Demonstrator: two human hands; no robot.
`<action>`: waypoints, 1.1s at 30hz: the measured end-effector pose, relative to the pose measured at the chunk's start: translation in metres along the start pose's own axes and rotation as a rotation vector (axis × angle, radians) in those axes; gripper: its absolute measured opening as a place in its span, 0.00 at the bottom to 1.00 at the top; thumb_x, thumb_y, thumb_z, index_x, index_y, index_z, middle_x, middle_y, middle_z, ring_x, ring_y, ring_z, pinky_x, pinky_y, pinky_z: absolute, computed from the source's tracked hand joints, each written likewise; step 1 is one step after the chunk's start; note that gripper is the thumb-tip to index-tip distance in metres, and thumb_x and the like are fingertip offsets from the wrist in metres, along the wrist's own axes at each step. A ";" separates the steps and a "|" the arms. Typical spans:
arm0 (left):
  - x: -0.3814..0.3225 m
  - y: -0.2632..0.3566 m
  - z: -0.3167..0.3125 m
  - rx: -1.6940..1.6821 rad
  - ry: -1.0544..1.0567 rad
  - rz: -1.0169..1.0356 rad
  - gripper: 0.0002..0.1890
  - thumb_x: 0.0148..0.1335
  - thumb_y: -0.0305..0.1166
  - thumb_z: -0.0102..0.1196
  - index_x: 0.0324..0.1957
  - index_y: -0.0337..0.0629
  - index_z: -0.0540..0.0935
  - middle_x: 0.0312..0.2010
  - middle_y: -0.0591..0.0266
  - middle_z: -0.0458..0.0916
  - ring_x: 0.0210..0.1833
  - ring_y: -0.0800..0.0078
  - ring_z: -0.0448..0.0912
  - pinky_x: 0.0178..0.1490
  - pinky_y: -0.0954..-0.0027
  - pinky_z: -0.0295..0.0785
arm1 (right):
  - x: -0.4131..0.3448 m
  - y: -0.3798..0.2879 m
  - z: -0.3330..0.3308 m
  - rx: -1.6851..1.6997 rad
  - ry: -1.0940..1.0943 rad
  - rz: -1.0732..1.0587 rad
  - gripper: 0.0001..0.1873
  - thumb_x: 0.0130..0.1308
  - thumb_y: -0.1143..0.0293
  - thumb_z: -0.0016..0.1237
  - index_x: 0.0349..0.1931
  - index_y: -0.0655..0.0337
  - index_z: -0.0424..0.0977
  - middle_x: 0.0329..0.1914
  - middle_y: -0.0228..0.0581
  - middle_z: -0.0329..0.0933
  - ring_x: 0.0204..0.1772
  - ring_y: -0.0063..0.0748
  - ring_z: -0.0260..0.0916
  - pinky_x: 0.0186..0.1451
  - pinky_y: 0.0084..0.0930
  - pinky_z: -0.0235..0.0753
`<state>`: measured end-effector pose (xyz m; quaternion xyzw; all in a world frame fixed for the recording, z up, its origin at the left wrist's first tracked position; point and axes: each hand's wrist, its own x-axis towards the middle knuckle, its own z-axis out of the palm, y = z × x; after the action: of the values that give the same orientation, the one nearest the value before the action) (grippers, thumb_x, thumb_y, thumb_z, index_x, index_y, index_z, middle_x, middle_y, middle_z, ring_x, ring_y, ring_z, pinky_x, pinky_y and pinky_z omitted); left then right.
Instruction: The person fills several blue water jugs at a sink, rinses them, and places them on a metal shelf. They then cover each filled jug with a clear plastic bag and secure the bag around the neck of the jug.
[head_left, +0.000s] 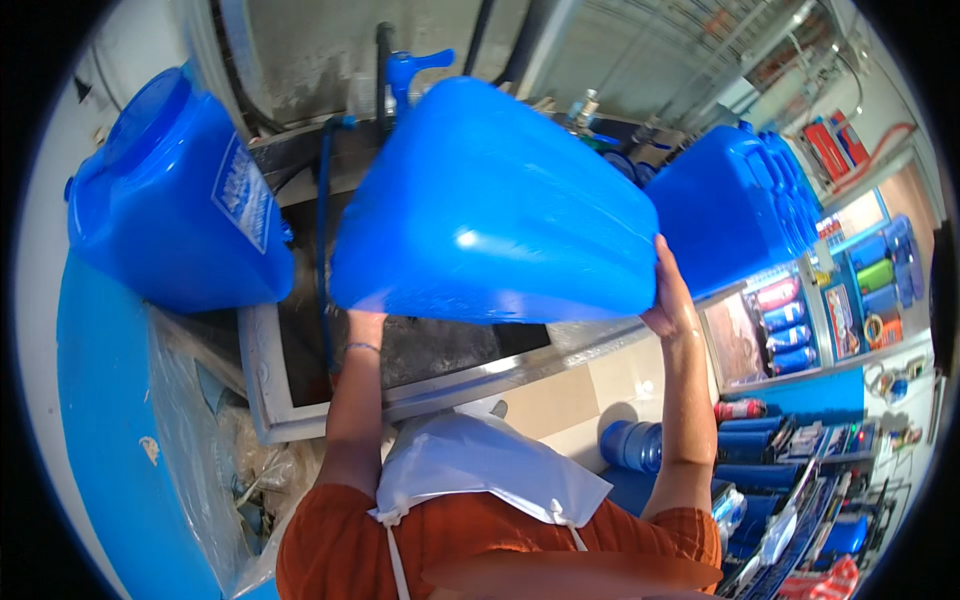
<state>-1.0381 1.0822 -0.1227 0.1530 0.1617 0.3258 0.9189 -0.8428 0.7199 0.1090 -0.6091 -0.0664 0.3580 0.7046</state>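
Note:
A large blue plastic water jug (487, 202) is held up above a metal-rimmed sink (450, 390), one broad smooth side towards me. My right hand (671, 289) grips its lower right edge; the forearm looks wet. At the lower left edge is my left hand (367, 319), its fingers hidden behind the jug, a thin band at the wrist. Another blue jug (172, 202) with a printed label stands to the left of the sink. A blue tap (409, 71) shows just behind the held jug.
More blue jugs (720, 210) stand in a row at the right. A clear plastic bag (202, 420) with rubbish lies below left. A round clear-blue water bottle (630, 444) rests on the floor. Shelves with packed goods (787, 330) line the far right.

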 end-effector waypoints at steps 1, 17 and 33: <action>-0.005 0.001 0.000 -0.004 0.011 0.025 0.21 0.71 0.43 0.41 0.56 0.39 0.74 0.51 0.53 0.79 0.50 0.59 0.78 0.53 0.58 0.75 | 0.002 -0.003 -0.001 -0.037 -0.044 0.001 0.40 0.67 0.38 0.39 0.67 0.62 0.58 0.64 0.50 0.66 0.65 0.45 0.64 0.64 0.45 0.68; -0.059 -0.120 0.425 0.831 -1.170 0.604 0.14 0.67 0.36 0.48 0.45 0.36 0.80 0.43 0.59 0.81 0.49 0.67 0.75 0.55 0.69 0.68 | -0.007 0.077 -0.324 0.248 0.534 -0.598 0.25 0.72 0.57 0.41 0.62 0.63 0.65 0.51 0.35 0.71 0.54 0.31 0.69 0.52 0.30 0.75; -0.044 -0.303 0.526 2.235 -0.909 1.329 0.21 0.56 0.40 0.53 0.52 0.45 0.80 0.48 0.52 0.79 0.56 0.57 0.73 0.59 0.58 0.64 | -0.032 -0.151 -0.294 -1.508 0.917 -1.215 0.33 0.47 0.57 0.67 0.52 0.63 0.71 0.46 0.53 0.71 0.59 0.58 0.64 0.71 0.52 0.55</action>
<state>-0.6952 0.7364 0.2422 0.9431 -0.0796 0.3195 -0.0469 -0.6472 0.4626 0.1833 -0.8285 -0.2914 -0.4490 0.1645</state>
